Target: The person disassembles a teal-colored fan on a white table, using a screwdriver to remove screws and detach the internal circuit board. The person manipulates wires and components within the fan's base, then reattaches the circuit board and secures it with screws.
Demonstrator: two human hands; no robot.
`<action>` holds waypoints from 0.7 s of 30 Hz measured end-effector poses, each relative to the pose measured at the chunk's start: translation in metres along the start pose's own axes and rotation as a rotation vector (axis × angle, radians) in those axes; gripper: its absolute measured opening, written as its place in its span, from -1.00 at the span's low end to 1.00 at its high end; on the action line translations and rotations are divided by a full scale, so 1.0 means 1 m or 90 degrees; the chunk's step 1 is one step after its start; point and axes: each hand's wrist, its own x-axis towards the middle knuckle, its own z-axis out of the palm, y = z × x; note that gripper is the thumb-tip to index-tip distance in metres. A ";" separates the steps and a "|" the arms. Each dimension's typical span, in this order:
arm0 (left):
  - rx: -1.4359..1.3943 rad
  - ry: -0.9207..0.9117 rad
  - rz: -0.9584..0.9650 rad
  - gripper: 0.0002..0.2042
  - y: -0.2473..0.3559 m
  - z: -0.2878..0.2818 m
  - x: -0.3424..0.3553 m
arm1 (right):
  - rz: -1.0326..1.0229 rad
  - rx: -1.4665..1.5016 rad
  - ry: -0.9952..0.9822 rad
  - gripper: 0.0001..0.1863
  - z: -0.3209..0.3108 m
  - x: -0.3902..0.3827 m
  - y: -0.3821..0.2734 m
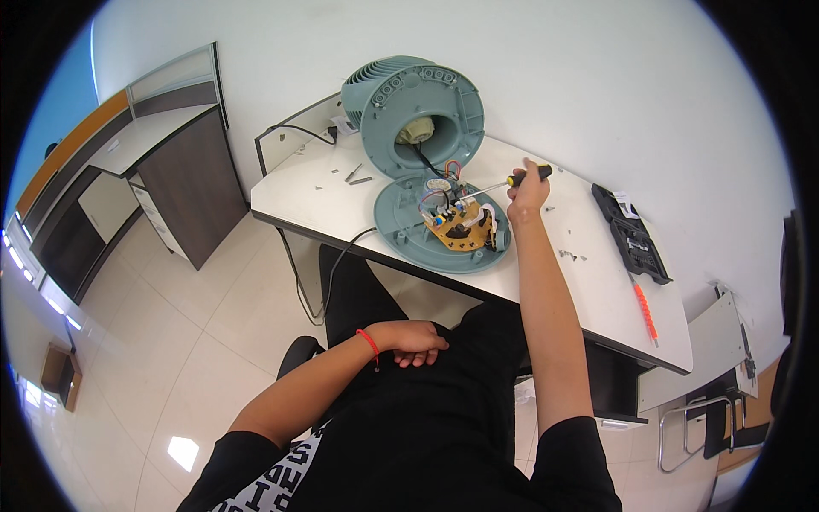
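Right hand (528, 194): you grip the screwdriver (515, 180), angled toward the circuit board (467, 244).
Left hand (415, 339): half-curled, away from the work; contents cannot be told.
Circuit board: on the round base (394, 224); steer clear of wires (490, 215).

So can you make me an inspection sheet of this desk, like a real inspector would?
Surface: white desktop, with loose parts scattered on it.
Job's things: round grey-green base with an exposed circuit board; slatted housing behind it; screwdriver pointing at the board, contact unclear.
Clutter: small metal pieces; open black case; orange-red tool.
Hands: right hand grips the screwdriver; left hand rests on the lap, no tool seen in it.
Cables: black plug on the desktop; black cable hanging over the front edge.
Surroundings: another desk at left, tiled floor, metal-framed chair at right.
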 end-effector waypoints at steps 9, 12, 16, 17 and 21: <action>0.005 0.002 0.003 -0.50 0.001 0.000 0.000 | 0.157 0.090 0.030 -0.78 -0.016 0.014 -0.002; 0.006 0.005 0.002 -0.51 0.002 0.000 -0.001 | 0.173 0.047 0.080 -0.79 -0.015 0.014 0.000; 0.004 0.003 0.000 -0.50 0.001 -0.001 -0.002 | 0.194 0.089 0.031 -0.80 -0.018 0.014 0.002; 0.005 0.002 -0.001 -0.50 0.002 -0.001 -0.002 | 0.204 0.123 0.018 -0.81 -0.021 0.016 0.002; 0.004 -0.001 -0.004 -0.50 0.001 -0.001 -0.001 | 0.198 0.158 0.009 -0.79 -0.023 0.020 0.004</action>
